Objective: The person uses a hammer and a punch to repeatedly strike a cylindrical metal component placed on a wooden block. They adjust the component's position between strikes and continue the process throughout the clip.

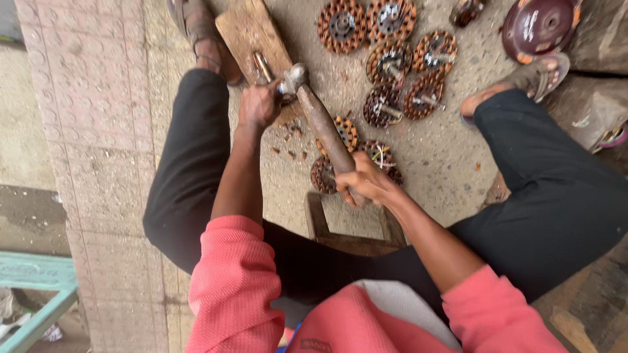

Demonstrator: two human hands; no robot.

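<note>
- A cluster of round copper-wound motor cores [392, 59] lies on the gritty concrete ground [451, 163] at the far right, well apart from the wooden board [252, 33] at far centre; small brown scraps [291, 140] are scattered just near the board.
- A dark red domed metal cover [540, 25] sits at the far right corner, beside a sandalled foot [523, 82].
- The right hand [366, 184] is wrapped tight around the near end of the rusty wooden-handled hammer [320, 117], whose metal head lies on the board.
- The left hand [260, 104] is closed on a thin metal chisel [263, 65], touching the hammer head.
- The chisel's tip and the piece under it are hidden.
- More cores lie partly behind the hammer handle.
</note>
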